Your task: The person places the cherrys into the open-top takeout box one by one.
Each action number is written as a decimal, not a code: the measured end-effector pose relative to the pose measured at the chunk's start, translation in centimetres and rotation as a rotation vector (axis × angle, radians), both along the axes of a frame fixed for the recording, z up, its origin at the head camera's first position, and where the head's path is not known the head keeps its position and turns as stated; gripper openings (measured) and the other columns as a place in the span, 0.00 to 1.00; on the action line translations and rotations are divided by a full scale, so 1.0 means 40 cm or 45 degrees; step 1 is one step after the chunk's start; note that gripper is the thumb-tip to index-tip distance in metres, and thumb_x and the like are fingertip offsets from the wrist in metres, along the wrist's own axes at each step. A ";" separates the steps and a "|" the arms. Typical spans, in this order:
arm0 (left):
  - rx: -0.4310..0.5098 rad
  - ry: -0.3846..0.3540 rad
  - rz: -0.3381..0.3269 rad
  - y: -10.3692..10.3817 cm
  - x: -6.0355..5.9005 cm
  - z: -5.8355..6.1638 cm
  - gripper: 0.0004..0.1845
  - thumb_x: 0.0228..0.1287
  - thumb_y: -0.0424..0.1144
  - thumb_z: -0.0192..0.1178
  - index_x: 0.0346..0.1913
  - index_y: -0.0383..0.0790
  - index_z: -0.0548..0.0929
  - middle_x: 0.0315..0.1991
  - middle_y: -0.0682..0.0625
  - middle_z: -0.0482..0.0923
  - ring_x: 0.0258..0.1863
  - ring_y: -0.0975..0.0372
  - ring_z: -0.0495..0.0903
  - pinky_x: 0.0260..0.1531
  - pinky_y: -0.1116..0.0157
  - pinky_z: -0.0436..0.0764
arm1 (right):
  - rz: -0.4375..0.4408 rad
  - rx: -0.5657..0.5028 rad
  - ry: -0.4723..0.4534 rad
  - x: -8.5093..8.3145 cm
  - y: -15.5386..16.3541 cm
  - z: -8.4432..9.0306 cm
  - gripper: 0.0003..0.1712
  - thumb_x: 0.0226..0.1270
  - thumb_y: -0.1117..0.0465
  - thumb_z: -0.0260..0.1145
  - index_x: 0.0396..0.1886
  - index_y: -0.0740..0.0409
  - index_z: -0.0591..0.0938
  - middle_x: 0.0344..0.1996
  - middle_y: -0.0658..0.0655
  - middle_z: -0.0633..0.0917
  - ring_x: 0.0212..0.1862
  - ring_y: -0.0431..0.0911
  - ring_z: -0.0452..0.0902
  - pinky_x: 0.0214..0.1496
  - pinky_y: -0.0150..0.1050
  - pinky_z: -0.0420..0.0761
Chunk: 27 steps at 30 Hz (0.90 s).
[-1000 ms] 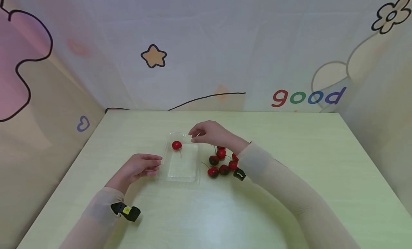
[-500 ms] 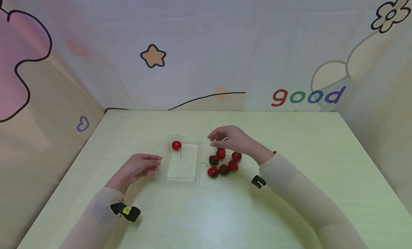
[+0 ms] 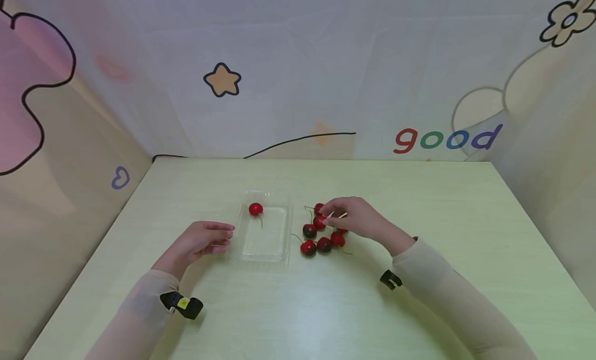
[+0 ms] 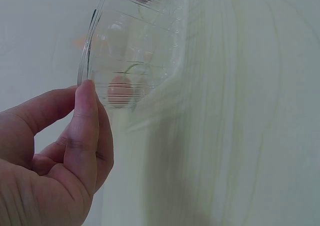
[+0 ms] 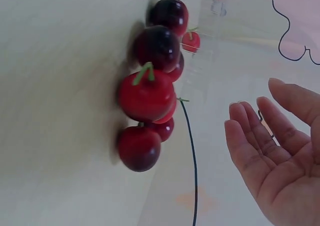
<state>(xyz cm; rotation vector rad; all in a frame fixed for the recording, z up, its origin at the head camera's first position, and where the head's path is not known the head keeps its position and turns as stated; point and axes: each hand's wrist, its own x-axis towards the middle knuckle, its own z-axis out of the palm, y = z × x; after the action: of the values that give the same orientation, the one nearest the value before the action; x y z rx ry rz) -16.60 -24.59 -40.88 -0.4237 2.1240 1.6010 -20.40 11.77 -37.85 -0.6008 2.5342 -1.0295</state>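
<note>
Right hand (image 3: 356, 219), fingers loose and empty, reaches the cherries (image 3: 321, 235); next, pinching one. Left hand (image 3: 197, 242) steadies the tray (image 3: 263, 254), fingers flat.

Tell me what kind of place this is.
Probably a staged tabletop recording booth: a pale green table enclosed by cartoon-printed fabric walls reading "good", with only a clear plastic tray and cherries laid out.

Soft, even light fills the scene, with a pale sheen on the near surface (image 3: 302, 318) and only faint shadows. Both wrist views are smeared (motion blur); the head view bows at its edges.
</note>
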 end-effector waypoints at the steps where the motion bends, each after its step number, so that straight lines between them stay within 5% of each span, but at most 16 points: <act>1: 0.002 0.000 0.002 0.000 0.001 -0.001 0.23 0.74 0.35 0.61 0.66 0.26 0.75 0.38 0.53 0.86 0.33 0.66 0.83 0.34 0.73 0.87 | -0.007 0.008 0.001 0.003 0.005 -0.004 0.19 0.72 0.59 0.67 0.58 0.62 0.83 0.49 0.60 0.88 0.52 0.52 0.83 0.50 0.42 0.87; 27: 0.011 0.002 -0.006 -0.006 -0.003 -0.008 0.23 0.74 0.35 0.60 0.67 0.26 0.75 0.37 0.54 0.86 0.33 0.66 0.82 0.34 0.73 0.87 | -0.053 0.070 -0.019 0.051 0.057 -0.067 0.18 0.68 0.62 0.70 0.56 0.63 0.84 0.46 0.59 0.88 0.46 0.47 0.83 0.47 0.39 0.86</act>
<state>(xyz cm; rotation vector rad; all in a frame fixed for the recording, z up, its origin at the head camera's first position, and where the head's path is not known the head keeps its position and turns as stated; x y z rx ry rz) -16.71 -24.85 -41.19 -0.4145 2.1167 1.6082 -18.36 14.07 -40.52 -0.5260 2.5632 -0.9711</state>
